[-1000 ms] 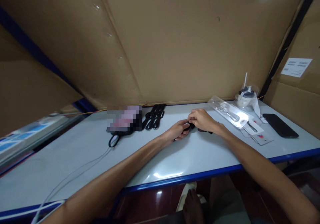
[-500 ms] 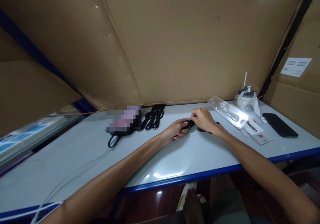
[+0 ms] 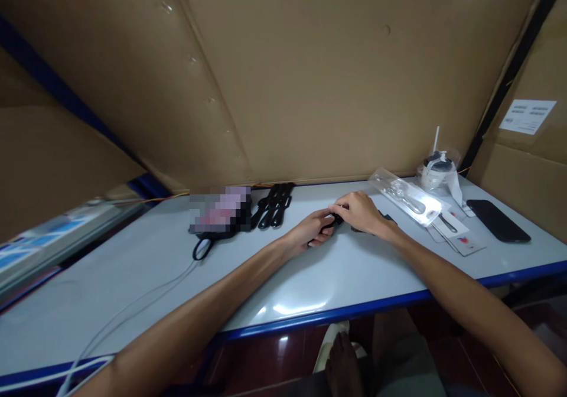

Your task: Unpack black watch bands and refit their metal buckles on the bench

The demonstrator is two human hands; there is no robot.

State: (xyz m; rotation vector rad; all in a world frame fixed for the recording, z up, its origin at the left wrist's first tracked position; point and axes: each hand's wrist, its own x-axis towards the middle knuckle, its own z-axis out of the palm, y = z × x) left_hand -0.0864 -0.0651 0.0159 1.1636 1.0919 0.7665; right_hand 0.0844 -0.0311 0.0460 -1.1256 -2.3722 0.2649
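Small, shiny black, probably plastic piece (image 3: 338, 218) is being gripped by the curled left hand (image 3: 312, 230) just low-right of frame centre, presumably for steadiness while it's being pinched by the right hand (image 3: 358, 210).

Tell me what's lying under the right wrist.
Dark, flat-looking material shows on both sides of the wrist of the right hand, on the white table. The wrist covers what lies between, so whether it is one piece cannot be seen.
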